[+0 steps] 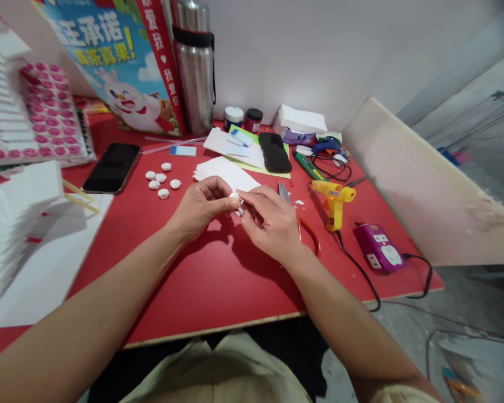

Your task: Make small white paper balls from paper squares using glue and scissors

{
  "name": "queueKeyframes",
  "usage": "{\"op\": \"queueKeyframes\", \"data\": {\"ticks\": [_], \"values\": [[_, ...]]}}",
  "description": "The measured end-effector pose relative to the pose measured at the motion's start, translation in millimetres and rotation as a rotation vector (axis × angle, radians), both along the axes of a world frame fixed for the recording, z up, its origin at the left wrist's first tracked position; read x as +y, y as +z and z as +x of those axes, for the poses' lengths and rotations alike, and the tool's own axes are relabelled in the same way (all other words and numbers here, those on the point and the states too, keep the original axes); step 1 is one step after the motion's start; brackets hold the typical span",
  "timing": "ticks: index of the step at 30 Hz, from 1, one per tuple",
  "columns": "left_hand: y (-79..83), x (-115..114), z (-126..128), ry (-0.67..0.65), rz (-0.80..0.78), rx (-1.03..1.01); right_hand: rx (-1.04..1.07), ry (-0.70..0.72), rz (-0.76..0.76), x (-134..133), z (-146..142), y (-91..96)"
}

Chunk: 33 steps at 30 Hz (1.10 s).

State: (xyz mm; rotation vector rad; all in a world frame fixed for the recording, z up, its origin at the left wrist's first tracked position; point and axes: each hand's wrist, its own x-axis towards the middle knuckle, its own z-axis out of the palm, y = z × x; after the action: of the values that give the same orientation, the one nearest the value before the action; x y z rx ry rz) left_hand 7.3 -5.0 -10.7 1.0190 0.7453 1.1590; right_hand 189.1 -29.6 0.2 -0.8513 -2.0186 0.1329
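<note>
Over the red table my left hand (205, 205) and my right hand (271, 215) meet, fingertips close together. Between them is a small white folded piece (235, 196), perhaps paper, pinched by both thumbs and forefingers; part of it is hidden by the fingers. Several small white puffy pieces (160, 178) lie to the left of my left hand. Just behind my fingers rests a stack of white paper strips (229, 172). Scissors with orange handles (309, 235) lie beside my right hand, partly covered by it, near small white scraps (299, 202).
A yellow glue gun (334, 204) stands at right with its cord, near a purple power socket box (379, 248). Two phones, one black (113, 167), lie on the table (185, 291). Behind are a steel flask (195, 73) and a printed bag (121, 61). White folded structures (21, 207) fill the left.
</note>
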Motion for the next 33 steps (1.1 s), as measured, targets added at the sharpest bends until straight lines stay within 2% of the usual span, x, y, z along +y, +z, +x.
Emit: {"op": "queueKeyframes", "data": {"ticks": [3,10,17,29,33], "values": [[-0.7,0.9,-0.6,-0.008,-0.002,-0.006,-0.018,-0.009,0.030,-1.1,-0.9,-0.4],[-1.1,1.3,-0.4,0.023,0.031,-0.029,-0.105,-0.044,-0.013,-4.9,-2.4,-0.6],[-6.3,3.1,-0.2,0.078,0.047,-0.030,-0.274,-0.124,0.049,-7.8,-6.7,-3.0],[-6.4,3.9,-0.2,0.105,0.067,-0.014,-0.378,-0.199,0.103,-10.7,-10.2,-4.8],[-3.8,3.8,1.0,0.104,0.030,-0.035,-0.374,-0.174,0.042,-12.5,-11.6,-4.1]]}}
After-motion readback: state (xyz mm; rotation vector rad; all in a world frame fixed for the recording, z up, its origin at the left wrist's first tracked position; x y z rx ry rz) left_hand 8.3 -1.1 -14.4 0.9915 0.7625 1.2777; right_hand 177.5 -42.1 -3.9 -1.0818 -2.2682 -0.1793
